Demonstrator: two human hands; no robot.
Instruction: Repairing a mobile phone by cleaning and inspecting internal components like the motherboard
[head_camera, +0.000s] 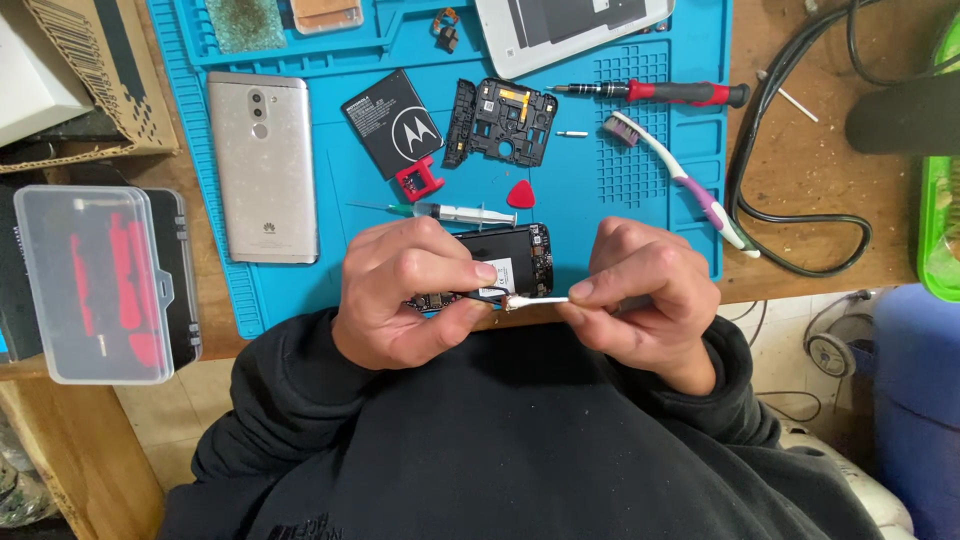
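Observation:
My left hand (405, 290) pinches a small circuit board (440, 298) with a thin black cable, held just above the near edge of the blue work mat (330, 200). My right hand (645, 295) grips a white cotton swab (535, 300) by its stick, and the swab's tip touches the board at my left thumb. Behind both hands an opened black phone body (515, 255) lies on the mat, partly hidden by my fingers.
On the mat lie a silver phone (263, 165) face down, a black battery (392, 122), a black inner frame (500, 122), a syringe (450, 211), a red pick (520, 194), a red screwdriver (660, 92) and a toothbrush (680, 180). A clear plastic case (95, 285) sits left; black cables (800, 200) lie right.

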